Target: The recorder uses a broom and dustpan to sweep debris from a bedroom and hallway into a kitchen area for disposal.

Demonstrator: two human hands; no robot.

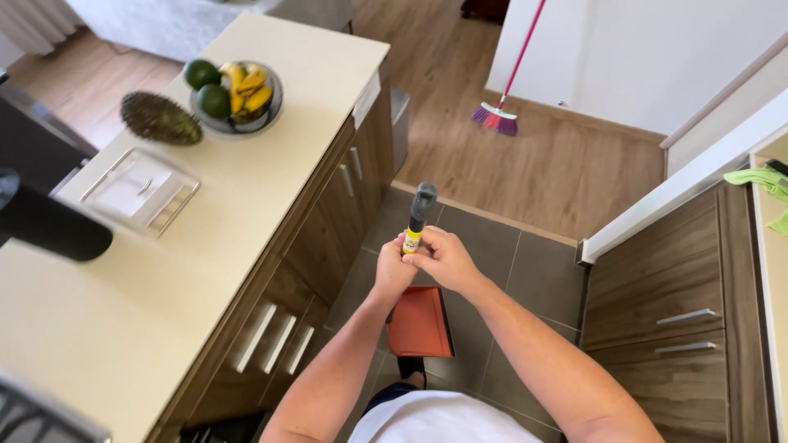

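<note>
Above both hands' [425,261] grip, dustpan handle's [419,215] grey top, upright.

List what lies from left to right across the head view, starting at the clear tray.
Tray → fruit bowl → left hand → right hand, both gripping the handle → broom → drawers → green cloth.

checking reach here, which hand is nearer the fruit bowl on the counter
Left. The left hand grips the handle on the side toward the fruit bowl; the right hand grips it on the far side.
</note>
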